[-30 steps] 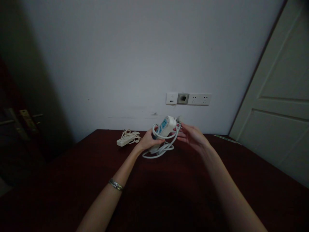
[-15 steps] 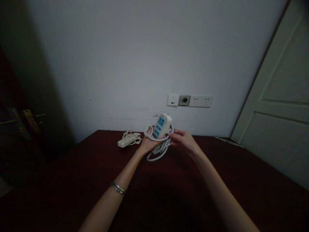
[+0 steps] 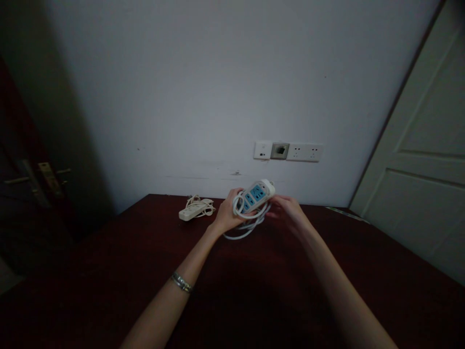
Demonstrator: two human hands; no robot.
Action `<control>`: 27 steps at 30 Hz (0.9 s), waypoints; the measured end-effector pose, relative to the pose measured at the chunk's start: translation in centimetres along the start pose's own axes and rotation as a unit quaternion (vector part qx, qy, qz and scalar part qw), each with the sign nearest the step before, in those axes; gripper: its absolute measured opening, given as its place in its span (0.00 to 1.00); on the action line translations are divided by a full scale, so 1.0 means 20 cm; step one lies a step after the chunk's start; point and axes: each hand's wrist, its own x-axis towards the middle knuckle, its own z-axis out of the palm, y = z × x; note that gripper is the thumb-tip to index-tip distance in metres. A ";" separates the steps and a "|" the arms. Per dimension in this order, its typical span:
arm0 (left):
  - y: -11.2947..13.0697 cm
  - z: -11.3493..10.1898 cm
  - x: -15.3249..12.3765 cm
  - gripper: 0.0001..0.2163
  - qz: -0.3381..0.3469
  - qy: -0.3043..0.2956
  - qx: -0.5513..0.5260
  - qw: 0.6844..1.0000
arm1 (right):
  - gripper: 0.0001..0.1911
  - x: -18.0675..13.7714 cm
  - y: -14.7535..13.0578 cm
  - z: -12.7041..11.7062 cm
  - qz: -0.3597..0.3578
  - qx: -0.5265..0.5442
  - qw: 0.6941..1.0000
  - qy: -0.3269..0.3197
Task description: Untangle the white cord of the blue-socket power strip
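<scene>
A white power strip (image 3: 269,188) with blue socket faces is held up above the table, tilted with its far end up to the right. My left hand (image 3: 228,213) is closed around its lower left end and the loops of its white cord (image 3: 238,237). More of the coiled cord hangs below the strip. At the strip's right end, my right hand (image 3: 288,209) has its fingers bent against the cord loops, their tips partly hidden. A second, cream power strip (image 3: 192,210), its thin cord wrapped about it, lies on the table left of my left hand.
The dark red table (image 3: 145,257) reaches back to the pale wall. A row of wall sockets (image 3: 304,152) sits above its back edge. A white panelled door (image 3: 425,184) stands at right, and a dark door with a metal handle (image 3: 51,179) at left.
The held power strip has moved slightly right and tipped from steep toward flatter. My left hand turned with it, and my right hand shifted a little right. The cream strip stays on the table.
</scene>
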 end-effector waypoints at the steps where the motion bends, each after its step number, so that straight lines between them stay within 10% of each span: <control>1: 0.00 0.00 0.00 0.30 0.009 0.009 -0.001 1.000 | 0.04 0.00 -0.01 0.00 0.004 0.010 1.000 -0.003; 14: -0.04 0.04 0.02 0.27 -0.012 0.076 0.044 0.996 | 0.05 -0.01 0.01 0.05 0.080 0.089 0.993 -0.014; 27: 0.05 0.03 -0.02 0.30 -0.022 0.016 0.071 0.997 | 0.13 0.05 0.13 0.05 -0.014 0.045 0.998 0.049</control>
